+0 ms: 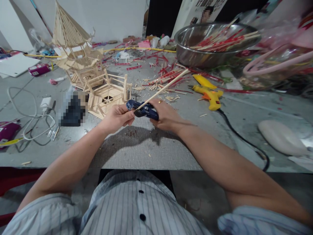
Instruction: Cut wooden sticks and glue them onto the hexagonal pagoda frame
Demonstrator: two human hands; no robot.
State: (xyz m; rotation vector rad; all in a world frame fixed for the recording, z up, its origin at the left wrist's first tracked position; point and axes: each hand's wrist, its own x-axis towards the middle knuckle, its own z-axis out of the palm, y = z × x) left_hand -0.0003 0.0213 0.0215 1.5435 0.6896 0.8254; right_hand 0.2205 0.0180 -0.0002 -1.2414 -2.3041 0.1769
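Observation:
My left hand (118, 119) pinches the near end of a thin wooden stick (166, 86), a chopstick by its look, which slants up and away to the right. My right hand (166, 114) is wrapped round dark blue hand cutters (149, 111). Their jaws are at the stick's lower end, close to my left fingertips; whether they bite into it I cannot tell. Just beyond my left hand stands a hexagonal wooden-stick frame (107, 98) with a railing. Behind it rises a pagoda model (75, 49) of the same sticks, with a pointed roof.
A yellow glue gun (209, 94) lies right, its black cord running to the front edge. Behind are a steel bowl (190, 58) of sticks and red wrappers, and stick offcuts (156, 86). A white cable (24, 127) lies left, a pale rounded object (281, 137) right.

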